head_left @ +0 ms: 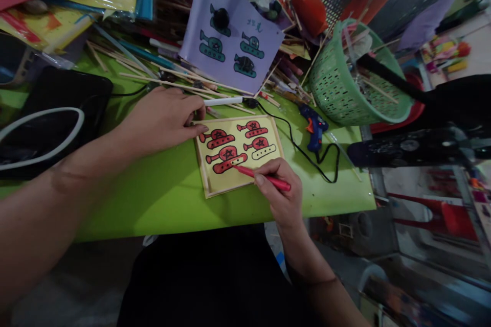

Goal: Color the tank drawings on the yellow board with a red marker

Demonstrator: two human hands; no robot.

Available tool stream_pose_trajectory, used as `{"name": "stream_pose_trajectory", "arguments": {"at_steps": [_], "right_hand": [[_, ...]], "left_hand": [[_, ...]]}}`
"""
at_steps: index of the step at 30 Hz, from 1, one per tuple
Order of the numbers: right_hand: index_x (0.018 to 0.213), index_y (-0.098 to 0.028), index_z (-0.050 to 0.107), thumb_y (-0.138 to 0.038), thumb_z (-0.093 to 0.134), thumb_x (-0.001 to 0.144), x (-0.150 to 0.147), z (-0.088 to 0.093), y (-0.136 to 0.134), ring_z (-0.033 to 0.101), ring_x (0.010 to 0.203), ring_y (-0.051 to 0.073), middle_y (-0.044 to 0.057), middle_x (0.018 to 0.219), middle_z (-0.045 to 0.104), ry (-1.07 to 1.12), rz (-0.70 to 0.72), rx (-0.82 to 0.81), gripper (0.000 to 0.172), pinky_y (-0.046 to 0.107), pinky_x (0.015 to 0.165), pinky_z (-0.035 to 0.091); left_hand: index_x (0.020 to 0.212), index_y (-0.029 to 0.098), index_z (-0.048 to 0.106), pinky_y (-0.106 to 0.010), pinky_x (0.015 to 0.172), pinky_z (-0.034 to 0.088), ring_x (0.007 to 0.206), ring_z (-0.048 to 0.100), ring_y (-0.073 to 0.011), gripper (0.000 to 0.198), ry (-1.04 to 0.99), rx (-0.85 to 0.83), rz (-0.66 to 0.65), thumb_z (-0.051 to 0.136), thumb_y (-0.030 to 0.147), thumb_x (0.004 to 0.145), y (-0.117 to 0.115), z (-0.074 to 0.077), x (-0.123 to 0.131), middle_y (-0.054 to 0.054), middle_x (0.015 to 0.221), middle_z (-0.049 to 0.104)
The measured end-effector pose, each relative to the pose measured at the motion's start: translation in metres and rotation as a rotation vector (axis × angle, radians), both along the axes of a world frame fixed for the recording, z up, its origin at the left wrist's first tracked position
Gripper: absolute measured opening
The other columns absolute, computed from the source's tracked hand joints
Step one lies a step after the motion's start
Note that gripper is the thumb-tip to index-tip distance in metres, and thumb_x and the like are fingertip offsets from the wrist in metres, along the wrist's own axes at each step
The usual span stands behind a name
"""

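Observation:
My right hand [282, 189] is closed around a red marker [274, 179]. The marker's tip touches the lower left drawing on a yellow card [230, 182] framed with thin wooden strips. Four tank-like shapes are drawn on the card, mostly coloured red; the track of the lower right one is still yellow with black dots. My left hand [164, 115] rests at the card's upper left corner, thumb on its edge and forefinger bent apart from it. A white pen-like stick [226, 101] lies against its fingertips; whether the fingers touch it I cannot tell.
Behind the card, a purple sheet [238, 25] with dark green tank drawings leans among wooden sticks [184, 84]. A blue glue gun [315, 127] with a black cord lies right of the card, beside a green basket [337, 82]. A black device [69, 97] sits at left.

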State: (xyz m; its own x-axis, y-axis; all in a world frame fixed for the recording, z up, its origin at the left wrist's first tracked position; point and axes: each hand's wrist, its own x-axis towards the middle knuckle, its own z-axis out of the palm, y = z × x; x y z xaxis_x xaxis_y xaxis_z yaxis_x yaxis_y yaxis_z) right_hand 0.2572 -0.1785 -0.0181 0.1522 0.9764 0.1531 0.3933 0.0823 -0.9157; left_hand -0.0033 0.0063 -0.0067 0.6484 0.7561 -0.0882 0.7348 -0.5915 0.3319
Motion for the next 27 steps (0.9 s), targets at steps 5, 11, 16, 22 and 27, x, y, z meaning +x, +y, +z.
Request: {"name": "stream_pose_trajectory", "arguments": {"at_steps": [5, 11, 16, 22, 27], "right_hand": [[0.095, -0.026, 0.078, -0.024, 0.08, 0.098, 0.0012, -0.0009, -0.001, 0.067, 0.065, 0.016, -0.002, 0.08, 0.078, -0.018, 0.026, 0.002, 0.004, 0.03, 0.058, 0.057], [0.093, -0.027, 0.077, -0.021, 0.079, 0.098, 0.0005, -0.0004, -0.0002, 0.067, 0.063, 0.015, -0.003, 0.078, 0.076, -0.01, -0.001, 0.032, 0.008, 0.029, 0.056, 0.055], [0.091, -0.027, 0.078, -0.019, 0.079, 0.097, 0.0, 0.0004, 0.0007, 0.065, 0.062, 0.014, -0.004, 0.077, 0.075, -0.005, -0.039, 0.065, 0.01, 0.027, 0.056, 0.051], [0.093, -0.027, 0.077, -0.021, 0.079, 0.097, 0.0004, -0.0012, -0.0004, 0.065, 0.062, 0.015, -0.004, 0.077, 0.076, -0.008, 0.012, 0.051, 0.007, 0.028, 0.056, 0.053], [0.091, -0.026, 0.077, -0.018, 0.078, 0.096, -0.0014, -0.0011, 0.0007, 0.067, 0.064, 0.014, -0.004, 0.078, 0.077, -0.004, -0.042, 0.073, 0.009, 0.027, 0.057, 0.054]], "left_hand": [[0.108, 0.024, 0.07, -0.04, 0.087, 0.041, 0.086, 0.057, -0.025, 0.025, -0.003, 0.02, -0.002, 0.059, 0.046, 0.102, 0.0011, -0.0023, -0.0002, -0.003, 0.086, 0.069], [0.109, 0.023, 0.07, -0.041, 0.087, 0.041, 0.087, 0.059, -0.0262, 0.026, 0.012, 0.003, 0.007, 0.06, 0.046, 0.102, 0.0009, -0.0008, 0.0003, -0.004, 0.088, 0.07], [0.108, 0.023, 0.07, -0.041, 0.088, 0.041, 0.088, 0.058, -0.0259, 0.025, 0.007, 0.007, 0.005, 0.061, 0.045, 0.102, 0.0004, 0.0, 0.0001, -0.004, 0.088, 0.07], [0.111, 0.022, 0.072, -0.042, 0.093, 0.044, 0.093, 0.061, -0.0278, 0.027, 0.017, -0.006, 0.011, 0.06, 0.045, 0.104, 0.0004, -0.0007, -0.0006, -0.005, 0.092, 0.074], [0.11, 0.024, 0.072, -0.041, 0.094, 0.043, 0.092, 0.06, -0.0269, 0.024, -0.017, -0.015, 0.012, 0.062, 0.044, 0.104, 0.0015, -0.0032, -0.001, -0.003, 0.089, 0.07]]}}
